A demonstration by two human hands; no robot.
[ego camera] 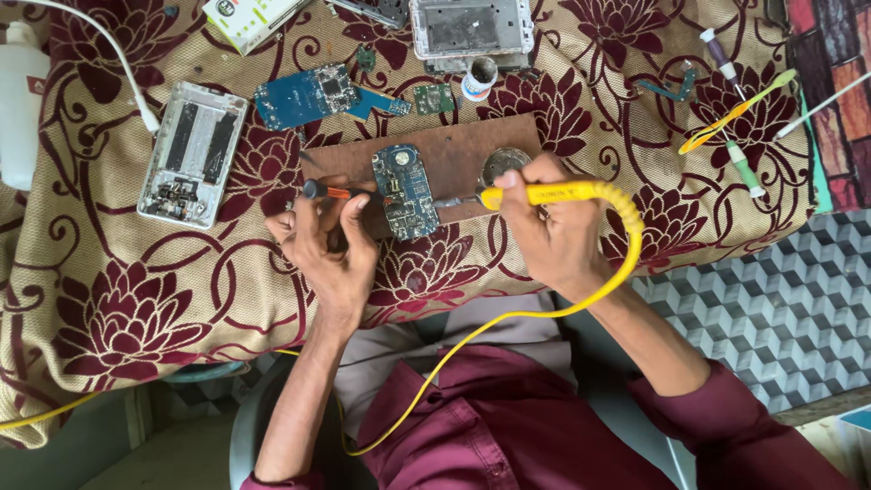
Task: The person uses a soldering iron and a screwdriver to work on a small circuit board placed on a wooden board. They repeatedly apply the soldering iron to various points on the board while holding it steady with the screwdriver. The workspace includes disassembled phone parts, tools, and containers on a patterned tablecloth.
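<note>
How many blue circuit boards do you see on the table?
2. One blue circuit board lies on the brown wooden board, between the left hand and right hand. A larger one lies above it on the cloth. Small green boards are not counted.

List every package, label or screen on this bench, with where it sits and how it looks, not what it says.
Cardboard box: top edge, left of centre; flat rectangular pack, white with green print.
Small pot: just beyond the brown board; round, open, white body with a blue label.
White bottle: far left edge; plain plastic, no label visible.
Printed label on the soldering iron in the right hand: dark lettering on yellow handle.
No working screens visible.
</note>
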